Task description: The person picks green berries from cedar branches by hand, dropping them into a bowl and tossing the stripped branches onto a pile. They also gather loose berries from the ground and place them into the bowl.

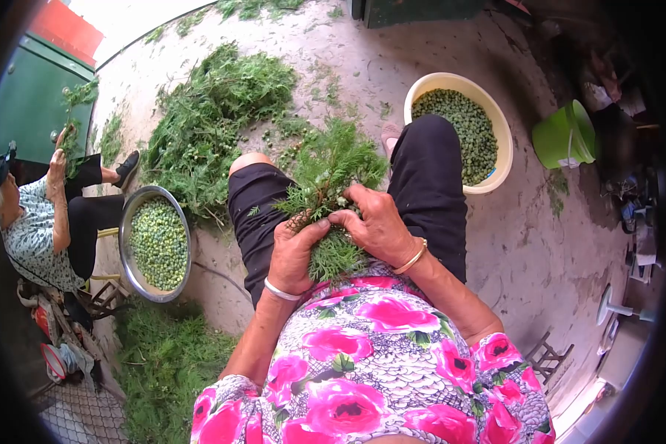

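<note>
A leafy green cypress branch (333,159) with flat, scaly sprays lies across my lap, above my thighs. My left hand (292,255), wearing a white bangle, is closed around its stem, thumb on top. From the other side my right hand (377,226), with a gold-coloured bangle, pinches into the foliage; thumb and forefinger are close together beside a small pale green cone (342,201). Whether a cone is between those fingertips I cannot tell. Green sprays also hang below my hands, toward my floral shirt.
A cream basin (505,140) of green cones stands ahead right, a metal basin (155,297) of them at left. Cypress cuttings (207,111) are heaped ahead left, more (170,362) behind. A seated person (44,229) at left holds a sprig. A green bucket (562,137) lies right.
</note>
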### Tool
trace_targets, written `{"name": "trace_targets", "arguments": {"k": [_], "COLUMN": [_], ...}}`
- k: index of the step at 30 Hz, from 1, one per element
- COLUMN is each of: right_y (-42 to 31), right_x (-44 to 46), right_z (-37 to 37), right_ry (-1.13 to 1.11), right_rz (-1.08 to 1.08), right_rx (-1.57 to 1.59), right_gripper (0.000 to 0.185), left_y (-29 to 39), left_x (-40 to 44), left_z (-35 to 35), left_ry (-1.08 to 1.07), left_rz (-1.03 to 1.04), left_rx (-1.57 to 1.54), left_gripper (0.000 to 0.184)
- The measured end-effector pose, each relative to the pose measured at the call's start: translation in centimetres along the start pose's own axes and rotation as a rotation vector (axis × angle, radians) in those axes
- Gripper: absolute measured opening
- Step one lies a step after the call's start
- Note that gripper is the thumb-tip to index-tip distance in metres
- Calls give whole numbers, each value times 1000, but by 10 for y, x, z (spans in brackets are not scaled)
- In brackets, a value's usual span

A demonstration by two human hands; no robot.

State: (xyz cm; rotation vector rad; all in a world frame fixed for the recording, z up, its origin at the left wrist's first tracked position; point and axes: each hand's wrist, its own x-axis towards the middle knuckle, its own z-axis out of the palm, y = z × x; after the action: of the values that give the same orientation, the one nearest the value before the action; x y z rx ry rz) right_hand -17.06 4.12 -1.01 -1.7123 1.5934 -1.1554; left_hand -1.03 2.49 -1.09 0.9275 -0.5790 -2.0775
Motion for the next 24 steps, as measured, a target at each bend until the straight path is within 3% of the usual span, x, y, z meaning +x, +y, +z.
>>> {"name": "trace_targets", "arguments": {"k": [2,12,14,18,21,24], "right_y": [-3,-2,-5,5,-5,1], "right_x": [0,1,2,2,6,15], "right_z": [-1,6,4,-4,-25,-54], "right_ry": [-12,116,94,81,-25,153], "right_rz": [151,104,277,170,565,609], "right_rx": [137,113,133,173,759,948], "right_gripper": [21,20,18,16,10,10], "left_y": [0,-2,-2,0,1,4], "left_x": [-1,-1,0,-2,-3,-3], "left_z": [1,0,0,2,2,-13], "left_ry": [5,20,15,20,18,93], "left_rz": [1,16,4,12,3,5], "left_rx": [24,49,91,79,41,-75], "left_gripper": [22,23,23,22,23,25]}}
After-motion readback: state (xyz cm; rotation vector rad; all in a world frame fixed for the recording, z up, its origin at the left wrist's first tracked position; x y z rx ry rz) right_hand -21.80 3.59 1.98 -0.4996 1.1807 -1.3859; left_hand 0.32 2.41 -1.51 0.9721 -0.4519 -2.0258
